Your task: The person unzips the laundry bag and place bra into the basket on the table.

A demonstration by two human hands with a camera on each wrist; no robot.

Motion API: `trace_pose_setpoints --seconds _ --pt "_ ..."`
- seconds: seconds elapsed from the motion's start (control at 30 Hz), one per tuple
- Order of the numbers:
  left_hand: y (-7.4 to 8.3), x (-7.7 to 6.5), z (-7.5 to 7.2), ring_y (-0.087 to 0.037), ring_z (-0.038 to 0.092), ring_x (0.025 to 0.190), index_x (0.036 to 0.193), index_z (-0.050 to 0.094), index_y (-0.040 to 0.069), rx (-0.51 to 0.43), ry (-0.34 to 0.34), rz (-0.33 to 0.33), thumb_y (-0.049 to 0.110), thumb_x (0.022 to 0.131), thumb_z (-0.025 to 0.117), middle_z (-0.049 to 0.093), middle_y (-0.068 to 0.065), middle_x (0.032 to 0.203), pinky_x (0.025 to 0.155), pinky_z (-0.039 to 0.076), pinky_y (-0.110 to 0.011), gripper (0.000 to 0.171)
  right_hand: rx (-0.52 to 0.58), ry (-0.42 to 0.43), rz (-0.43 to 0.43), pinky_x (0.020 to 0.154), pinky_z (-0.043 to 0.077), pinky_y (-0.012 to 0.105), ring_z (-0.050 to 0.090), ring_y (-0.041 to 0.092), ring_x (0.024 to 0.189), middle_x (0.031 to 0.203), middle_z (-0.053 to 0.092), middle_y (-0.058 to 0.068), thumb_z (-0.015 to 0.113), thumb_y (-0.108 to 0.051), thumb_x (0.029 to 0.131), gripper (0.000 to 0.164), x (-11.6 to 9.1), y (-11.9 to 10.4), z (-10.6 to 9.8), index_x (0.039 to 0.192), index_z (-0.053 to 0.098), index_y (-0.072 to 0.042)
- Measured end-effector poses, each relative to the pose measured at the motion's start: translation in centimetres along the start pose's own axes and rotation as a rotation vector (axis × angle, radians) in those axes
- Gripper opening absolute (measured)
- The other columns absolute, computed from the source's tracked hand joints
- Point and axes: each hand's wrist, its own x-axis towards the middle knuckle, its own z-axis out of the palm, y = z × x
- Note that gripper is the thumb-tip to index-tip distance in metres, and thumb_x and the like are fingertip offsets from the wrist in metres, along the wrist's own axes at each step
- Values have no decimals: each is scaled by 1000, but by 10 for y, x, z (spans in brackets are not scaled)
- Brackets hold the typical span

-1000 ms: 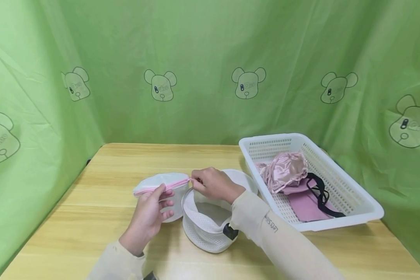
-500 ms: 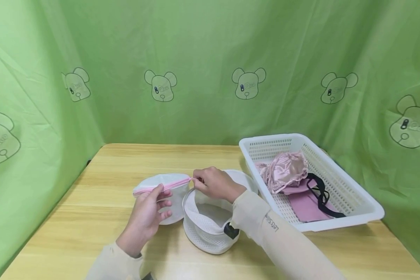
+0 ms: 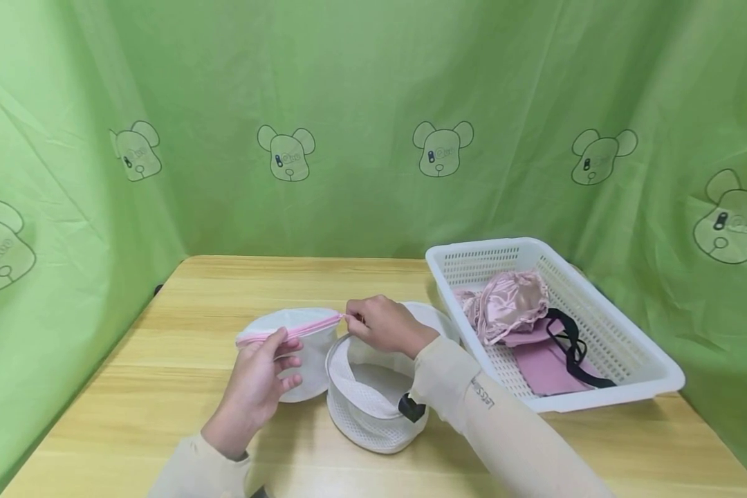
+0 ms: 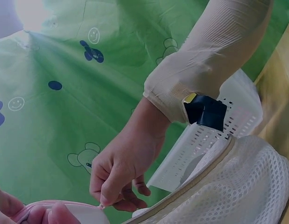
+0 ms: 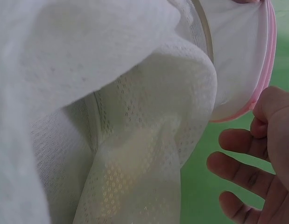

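A white laundry bag [image 3: 316, 366] with a pink zip [image 3: 311, 326] is held on the left in the head view. My left hand [image 3: 255, 384] pinches its zipped edge, thumb on top and the other fingers loosely bent. At the zip's right end, the thumb and forefinger of my right hand [image 3: 386, 324] pinch its tip; the right wrist view shows that hand's other fingers spread. Below my right forearm stands a second, white mesh laundry bag [image 3: 373, 425], its round mouth open. A white flap [image 3: 432, 317] shows behind my right hand, partly hidden.
A white plastic basket [image 3: 629, 332] stands at the right of the wooden table [image 3: 137, 401]. In it lie a pink satin bra [image 3: 513, 301], flat pink fabric [image 3: 548, 363] and black straps [image 3: 575, 353]. A green curtain [image 3: 361, 207] hangs round the table's back and sides.
The right hand has shifted slightly right with the zip's end, and the left hand slightly left. The zipped bag hangs a little lower. Both grips stay the same.
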Motion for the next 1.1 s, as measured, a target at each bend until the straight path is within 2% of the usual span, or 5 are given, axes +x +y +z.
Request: trace_pose_setpoints --seconds 1.1 --pt "2 0 -5 -13 51 77 103 48 3 12 -4 2 18 100 43 55 -1 88 63 47 -24 16 8 -39 55 52 37 24 45 8 58 64 47 -7 51 -16 93 18 1 18 2 75 55 -17"
